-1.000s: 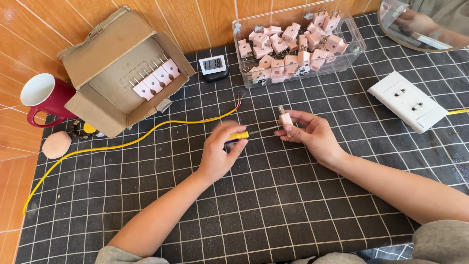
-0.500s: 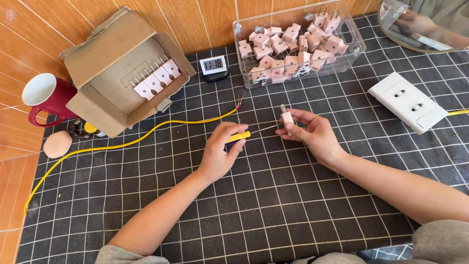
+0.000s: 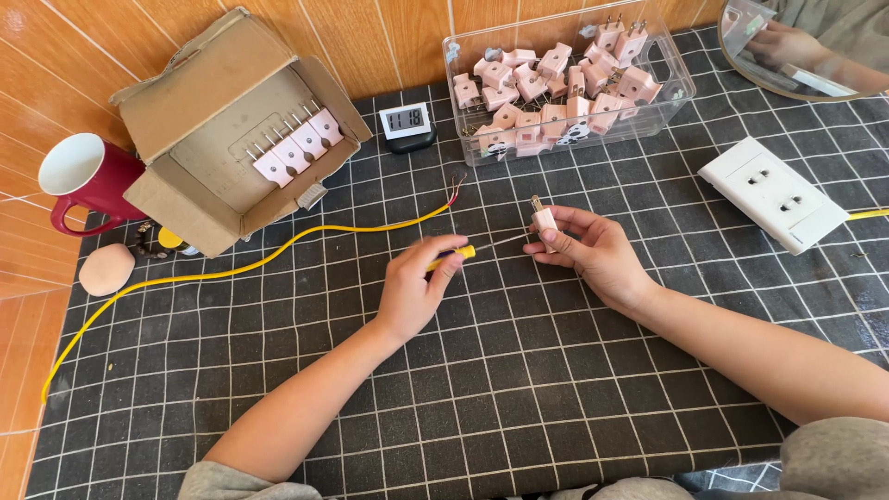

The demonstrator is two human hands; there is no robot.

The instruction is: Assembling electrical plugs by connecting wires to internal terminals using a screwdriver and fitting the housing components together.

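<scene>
Yellow cable (image 3: pixel 231 268) snakes across the black gridded bench (image 3: pixel 519 389), passing just beyond the left hand (image 3: pixel 417 289), with a white socket block (image 3: pixel 773 193) well off to the right. That left hand grips a yellow-handled screwdriver (image 3: pixel 454 255), its tip at the small pink plug (image 3: pixel 544 222) pinched in the right hand (image 3: pixel 588 252). Behind, a clear plastic tub (image 3: pixel 667 88) holds more pink plugs; an open cardboard box (image 3: pixel 213 111) holds four.
</scene>
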